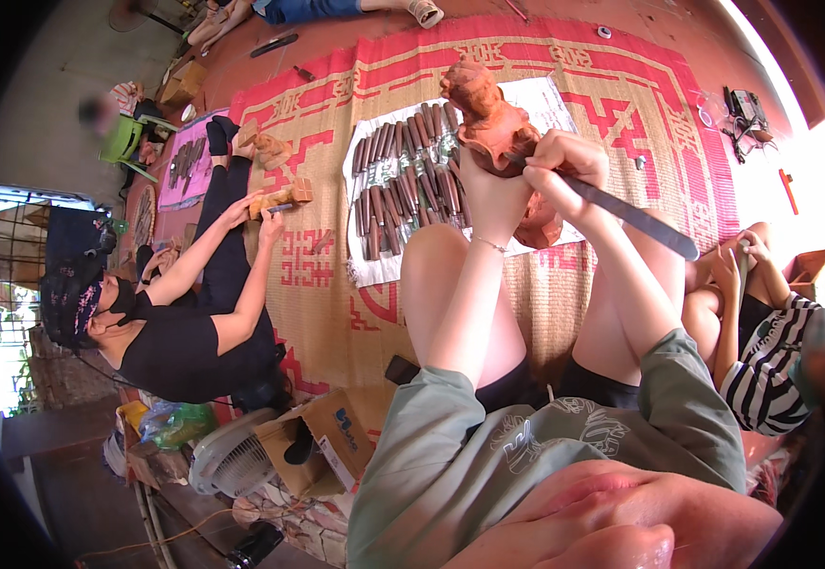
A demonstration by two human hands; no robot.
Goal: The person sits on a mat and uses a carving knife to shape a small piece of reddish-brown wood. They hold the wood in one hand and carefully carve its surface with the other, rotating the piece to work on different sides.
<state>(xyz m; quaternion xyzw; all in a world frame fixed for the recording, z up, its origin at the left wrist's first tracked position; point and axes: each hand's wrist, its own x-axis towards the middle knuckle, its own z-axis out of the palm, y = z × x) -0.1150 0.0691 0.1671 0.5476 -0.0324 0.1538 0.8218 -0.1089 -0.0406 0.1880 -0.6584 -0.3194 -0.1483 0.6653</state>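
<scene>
In the head view, the carving (490, 116) is at one o'clock from the centre, and the left hand (496, 197) is closed on its lower part. The right hand (569, 163) is clamped on a grey tool (642, 220), whose long end points to four o'clock. Chisels (411, 180) lie at twelve o'clock.

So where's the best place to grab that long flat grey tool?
Probably near its end by the reddish-brown carving, coming from the right, as the right hand does. The tool is long and thin, so gripping there should steady that end. Its rounded other end sticks out freely, and the left hand fills the left side.
</scene>
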